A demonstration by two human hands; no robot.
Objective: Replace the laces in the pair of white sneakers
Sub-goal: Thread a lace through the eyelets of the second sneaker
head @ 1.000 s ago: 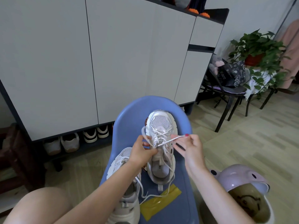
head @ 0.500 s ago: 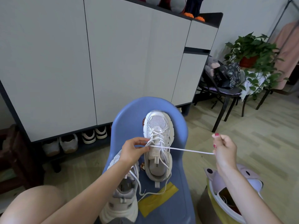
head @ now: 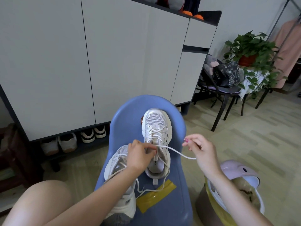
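Nearest, on the blue chair seat [head: 172, 201]: yellow tape strip [head: 155, 196] with a loose lace end lying across it. Left sneaker [head: 120, 170] lies partly under the left forearm. Left hand [head: 140, 156] curled, fingertips pinching at the eyelets of the right sneaker [head: 157, 141], which sits toe-away against the chair back. Right hand [head: 201, 152] holds the white lace [head: 177, 152], strand slack between shoe and hand. Beside the chair, pink-lidded bin [head: 237, 173]. Beyond: white cabinet [head: 114, 62], shoes beneath it.
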